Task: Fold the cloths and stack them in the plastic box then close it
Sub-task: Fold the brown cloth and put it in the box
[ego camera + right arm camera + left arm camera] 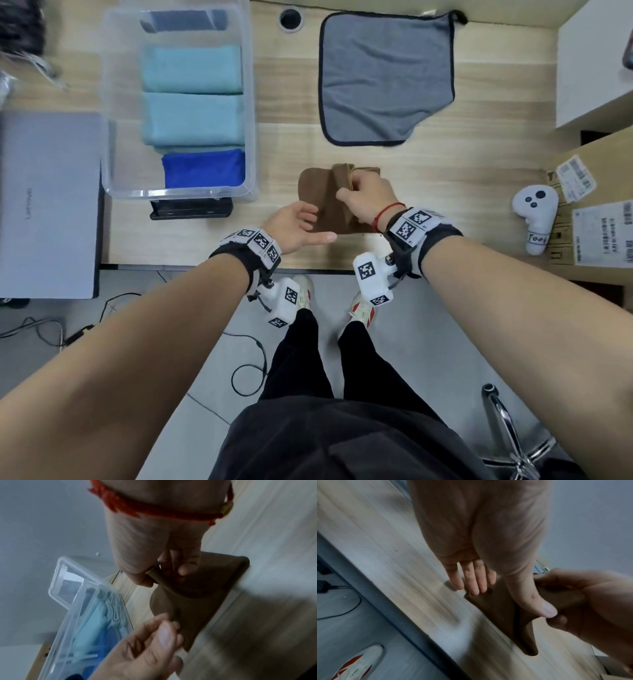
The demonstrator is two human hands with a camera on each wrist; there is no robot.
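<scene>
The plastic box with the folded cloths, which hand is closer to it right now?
Left. The left hand is open just right of the plastic box, near its front corner; the right hand grips the brown cloth farther right.

Left hand (pixel 295 224) flat, fingers straight (palm up); right hand (pixel 367 196) fingers curled, pinching.

"Lenovo" on grey laptop (pixel 48 205); "Toe" handwritten on white controller (pixel 535 219).

A closed grey Lenovo laptop (pixel 48 205) lies at the desk's left edge. A white game controller (pixel 535 219) rests at the right beside a labelled cardboard box (pixel 596 219). Black cables (pixel 246 359) trail across the floor below.
</scene>
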